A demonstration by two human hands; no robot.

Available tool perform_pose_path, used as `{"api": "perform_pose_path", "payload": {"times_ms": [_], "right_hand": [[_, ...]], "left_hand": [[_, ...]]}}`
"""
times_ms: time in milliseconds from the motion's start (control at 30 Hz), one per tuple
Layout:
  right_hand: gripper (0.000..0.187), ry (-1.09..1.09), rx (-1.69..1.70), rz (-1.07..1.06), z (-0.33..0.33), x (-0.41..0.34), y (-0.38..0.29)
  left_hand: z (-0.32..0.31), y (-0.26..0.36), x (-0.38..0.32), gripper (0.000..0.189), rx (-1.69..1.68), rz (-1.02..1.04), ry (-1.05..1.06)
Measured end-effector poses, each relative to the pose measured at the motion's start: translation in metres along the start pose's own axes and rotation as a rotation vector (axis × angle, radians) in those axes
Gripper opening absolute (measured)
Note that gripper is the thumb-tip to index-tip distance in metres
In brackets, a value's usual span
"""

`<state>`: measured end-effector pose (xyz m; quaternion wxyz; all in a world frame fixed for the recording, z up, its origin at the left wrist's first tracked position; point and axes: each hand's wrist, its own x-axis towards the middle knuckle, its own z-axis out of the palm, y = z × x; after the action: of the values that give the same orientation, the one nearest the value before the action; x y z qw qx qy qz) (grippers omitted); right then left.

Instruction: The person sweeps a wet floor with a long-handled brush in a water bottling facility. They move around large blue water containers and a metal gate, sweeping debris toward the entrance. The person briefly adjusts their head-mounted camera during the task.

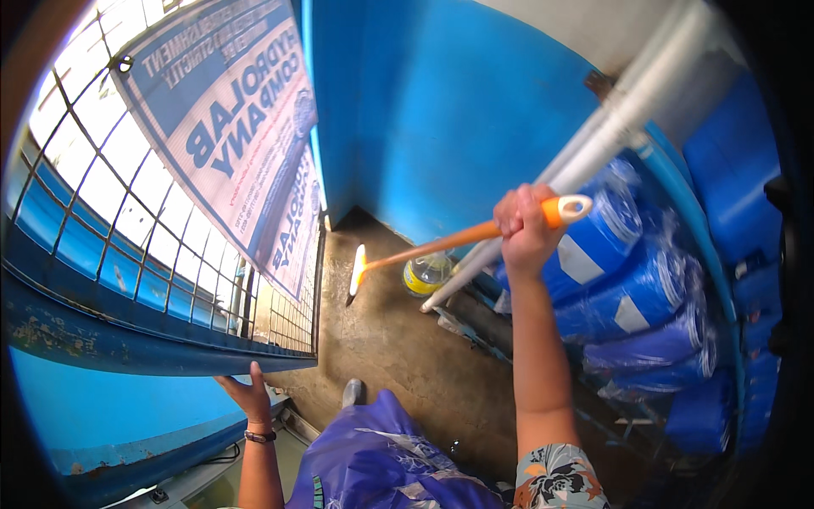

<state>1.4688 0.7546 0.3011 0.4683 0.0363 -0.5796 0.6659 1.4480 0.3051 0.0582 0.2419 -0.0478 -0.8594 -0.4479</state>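
My right hand (526, 223) is closed around the orange handle (455, 240) of a floor squeegee, close to its white looped end. The squeegee's white and orange head (358, 270) is down at the wet-looking concrete floor (381, 337), left of a clear plastic bottle (428, 273) with a yellow label. At the lower left, my left hand (250, 394) rests with thumb and fingers spread against the lower edge of a blue metal frame (159, 356) with wire mesh. It wears a dark wristband and holds nothing loose.
A printed banner (235, 127) hangs on the mesh. Blue walls (483, 114) meet in a corner ahead. White pipes (591, 146) slant down at the right, beside plastic-wrapped blue rolls (629, 273). A grey boot (353, 391) shows beyond my purple apron (381, 452).
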Motion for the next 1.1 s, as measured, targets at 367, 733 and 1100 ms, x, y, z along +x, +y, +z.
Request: {"api": "perform_pose_path", "payload": {"times_ms": [367, 733, 1100], "right_hand": [[0.033, -0.444, -0.482, 0.532, 0.066, 0.044, 0.258], [0.018, 0.253, -0.138, 0.161, 0.058, 0.056, 0.304], [0.029, 0.052, -0.090, -0.053, -0.026, 0.143, 0.183]], "left_hand": [[0.032, -0.046, 0.093, 0.030, -0.271, -0.227, 0.413], [0.037, -0.070, 0.093, 0.031, -0.164, -0.154, 0.509], [0.038, -0.071, 0.091, 0.027, -0.128, -0.170, 0.509]]}}
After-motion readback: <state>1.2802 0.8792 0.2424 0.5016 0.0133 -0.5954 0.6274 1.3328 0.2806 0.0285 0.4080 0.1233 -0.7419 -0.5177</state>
